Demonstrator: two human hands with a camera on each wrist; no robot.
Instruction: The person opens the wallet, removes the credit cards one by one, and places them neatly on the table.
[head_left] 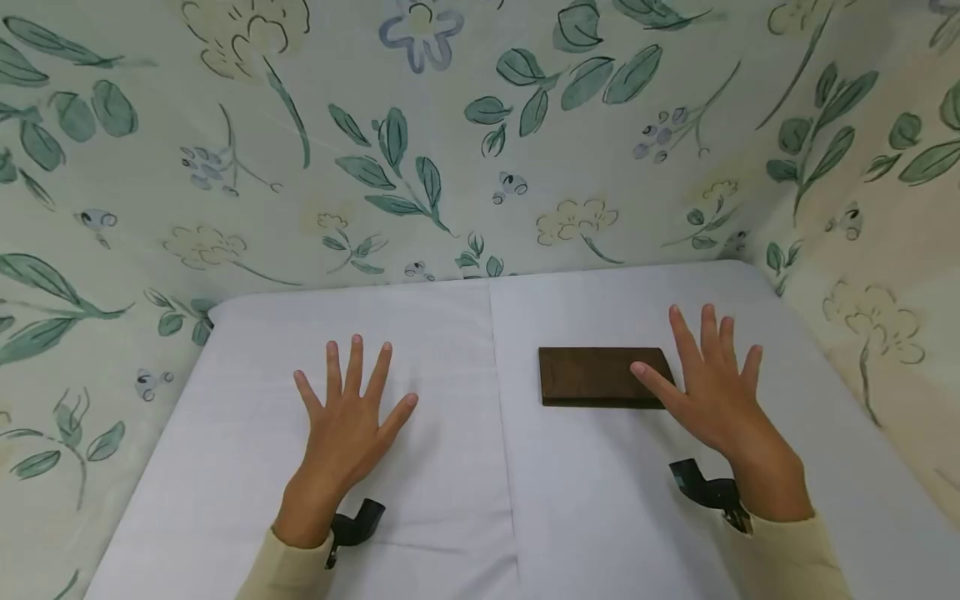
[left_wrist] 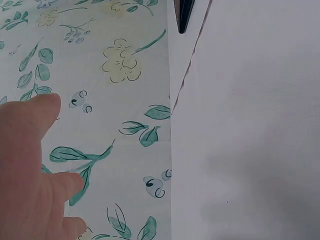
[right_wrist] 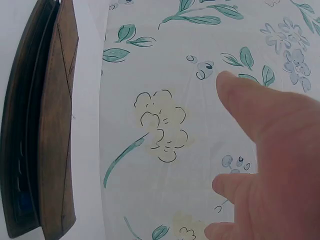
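A dark brown wallet (head_left: 592,377) lies on the white-covered table, right of the cloth's centre crease. Edge-on in the right wrist view, the wallet (right_wrist: 56,125) shows its folded leather layers. My right hand (head_left: 716,400) is spread palm down, its thumb overlapping the wallet's right end in the head view; the shadow suggests the hand is raised above the cloth. Over the left half of the table, my left hand (head_left: 348,433) has its fingers spread and holds nothing. A dark pointed tip (left_wrist: 184,15) at the top of the left wrist view may be the wallet's end.
White cloth (head_left: 450,467) covers the table, with a crease running front to back. Flower-patterned fabric (head_left: 450,200) rises behind the table and at both sides. Black wrist-camera mounts (head_left: 708,487) stick out inward from each wrist.
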